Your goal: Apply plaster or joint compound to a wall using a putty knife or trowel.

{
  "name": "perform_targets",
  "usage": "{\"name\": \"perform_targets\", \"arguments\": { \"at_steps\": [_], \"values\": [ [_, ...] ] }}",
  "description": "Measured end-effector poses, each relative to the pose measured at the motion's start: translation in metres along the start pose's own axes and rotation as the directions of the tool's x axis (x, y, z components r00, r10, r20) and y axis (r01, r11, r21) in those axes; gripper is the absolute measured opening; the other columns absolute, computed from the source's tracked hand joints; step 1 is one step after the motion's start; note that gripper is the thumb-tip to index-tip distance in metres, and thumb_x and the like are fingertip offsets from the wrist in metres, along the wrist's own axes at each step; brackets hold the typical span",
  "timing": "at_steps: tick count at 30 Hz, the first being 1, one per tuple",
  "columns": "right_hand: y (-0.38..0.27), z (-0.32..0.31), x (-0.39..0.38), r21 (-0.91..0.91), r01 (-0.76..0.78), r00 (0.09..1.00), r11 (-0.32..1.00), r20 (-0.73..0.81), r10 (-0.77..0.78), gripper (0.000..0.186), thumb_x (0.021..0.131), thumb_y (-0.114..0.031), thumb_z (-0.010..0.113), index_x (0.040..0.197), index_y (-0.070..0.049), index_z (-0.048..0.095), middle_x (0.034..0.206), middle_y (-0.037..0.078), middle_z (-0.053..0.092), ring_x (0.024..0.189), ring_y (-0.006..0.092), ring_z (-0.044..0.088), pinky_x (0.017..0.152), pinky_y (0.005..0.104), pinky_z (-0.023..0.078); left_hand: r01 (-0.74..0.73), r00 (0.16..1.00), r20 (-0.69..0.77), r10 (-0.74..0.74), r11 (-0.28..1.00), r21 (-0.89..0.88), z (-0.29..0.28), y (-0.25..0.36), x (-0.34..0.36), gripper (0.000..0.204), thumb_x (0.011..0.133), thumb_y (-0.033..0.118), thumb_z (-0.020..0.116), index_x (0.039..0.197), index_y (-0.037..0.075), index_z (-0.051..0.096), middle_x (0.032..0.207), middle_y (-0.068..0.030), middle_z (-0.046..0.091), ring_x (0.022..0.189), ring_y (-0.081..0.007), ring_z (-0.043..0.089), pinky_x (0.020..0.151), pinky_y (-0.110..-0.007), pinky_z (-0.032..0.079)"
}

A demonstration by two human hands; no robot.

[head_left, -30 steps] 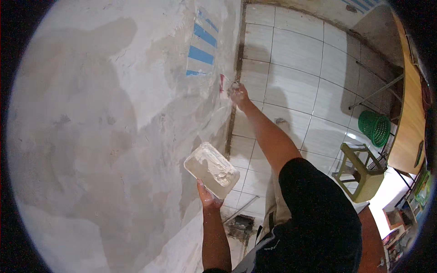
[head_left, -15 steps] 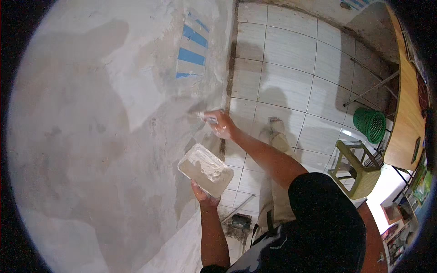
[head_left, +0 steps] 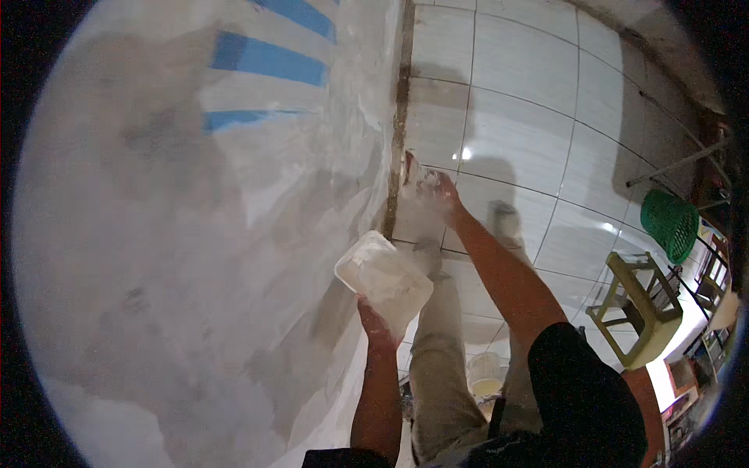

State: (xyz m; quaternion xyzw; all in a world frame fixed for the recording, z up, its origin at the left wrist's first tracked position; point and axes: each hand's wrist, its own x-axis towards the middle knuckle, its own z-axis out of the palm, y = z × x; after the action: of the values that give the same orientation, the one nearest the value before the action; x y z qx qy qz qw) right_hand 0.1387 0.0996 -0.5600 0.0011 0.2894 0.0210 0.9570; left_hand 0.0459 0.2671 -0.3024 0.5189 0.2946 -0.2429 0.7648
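Observation:
Low in the middle, my left hand [head_left: 377, 324] grips the near edge of a white rectangular tray [head_left: 402, 292] from below. Pale, wet-looking plaster paste coats the inside of the tray. Up and to the right of it, my right hand [head_left: 437, 191] is over the floor by the foot of the wall, smeared by motion and whitened with paste. Its fingers look closed round a small tool with a pale end, whose kind is too blurred to tell. On the left, the wall [head_left: 195, 257] carries patchy grey and white plaster, with blue stripes [head_left: 269, 58] higher up.
White floor tiles [head_left: 519, 129] meet the wall along a dirty brown strip. A pale bucket [head_left: 485, 378] stands beside my legs. At right are an olive plastic stool [head_left: 644, 312], a green mesh basket [head_left: 669, 226] and thin metal legs.
My right hand has moved off the wall surface, rightward toward the floor edge. The tray has shifted right with my left hand. My view has turned, so the stripes appear larger and further left.

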Motion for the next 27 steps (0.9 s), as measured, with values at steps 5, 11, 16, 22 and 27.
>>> {"name": "perform_targets", "arguments": {
  "at_steps": [5, 11, 16, 22, 27],
  "values": [
    [-0.02, -0.02, 0.092, 0.004, 0.111, 0.991, 0.994, 0.076, -0.111, 0.03, 0.085, -0.03, 0.061, 0.107, -0.01, 0.055, 0.096, 0.006, 0.059, 0.091, 0.0211, 0.059, 0.085, 0.0363, 0.047, -0.057, 0.994, -0.11, 0.02, 0.938, -0.342, -0.001, -0.066, 0.051, 0.062, 0.089, 0.051, 0.046, 0.133, 0.01, 0.036, 0.127, -0.0111, 0.047, 0.113, -0.0306, 0.05, 0.093, -0.05, 0.045],
    [0.008, -0.024, 0.142, -0.65, 0.163, 0.985, 0.743, 0.058, -0.165, 0.017, 0.083, -0.015, 0.059, 0.097, -0.005, 0.059, 0.094, 0.01, 0.059, 0.087, 0.0276, 0.057, 0.082, 0.04, 0.045, -0.128, 0.976, -0.214, 0.031, 0.881, -0.455, -0.009, -0.108, 0.069, 0.062, 0.088, 0.049, 0.048, 0.134, 0.01, 0.035, 0.125, -0.0115, 0.049, 0.111, -0.0299, 0.051, 0.091, -0.051, 0.046],
    [0.082, -0.055, 0.056, -0.796, 0.507, 0.744, -0.331, 0.598, -0.297, 0.034, 0.073, -0.007, 0.061, 0.106, -0.004, 0.057, 0.1, 0.017, 0.061, 0.094, 0.0348, 0.056, 0.082, 0.0445, 0.042, -0.243, 0.955, -0.277, 0.106, 0.815, -0.525, -0.029, -0.124, 0.068, 0.065, 0.087, 0.049, 0.05, 0.136, 0.011, 0.033, 0.129, -0.012, 0.045, 0.115, -0.0318, 0.048, 0.094, -0.053, 0.043],
    [0.038, -0.105, 0.058, -0.839, 0.531, 0.838, -0.123, 0.541, -0.074, 0.033, 0.076, -0.008, 0.057, 0.109, -0.004, 0.058, 0.104, 0.019, 0.06, 0.098, 0.0356, 0.055, 0.084, 0.0432, 0.044, -0.257, 0.954, -0.261, 0.144, 0.843, -0.472, -0.01, -0.115, 0.065, 0.066, 0.087, 0.051, 0.051, 0.137, 0.012, 0.032, 0.129, -0.0121, 0.044, 0.116, -0.0324, 0.047, 0.095, -0.054, 0.043],
    [-0.033, -0.083, 0.148, -0.879, 0.426, 0.879, 0.215, 0.346, -0.326, 0.025, 0.088, -0.018, 0.053, 0.108, -0.003, 0.055, 0.101, 0.013, 0.061, 0.095, 0.0284, 0.058, 0.082, 0.037, 0.047, -0.309, 0.909, -0.367, 0.201, 0.913, -0.267, 0.001, -0.129, 0.066, 0.065, 0.087, 0.052, 0.049, 0.135, 0.01, 0.033, 0.126, -0.0125, 0.046, 0.113, -0.0319, 0.048, 0.094, -0.053, 0.043]
  ]
}}
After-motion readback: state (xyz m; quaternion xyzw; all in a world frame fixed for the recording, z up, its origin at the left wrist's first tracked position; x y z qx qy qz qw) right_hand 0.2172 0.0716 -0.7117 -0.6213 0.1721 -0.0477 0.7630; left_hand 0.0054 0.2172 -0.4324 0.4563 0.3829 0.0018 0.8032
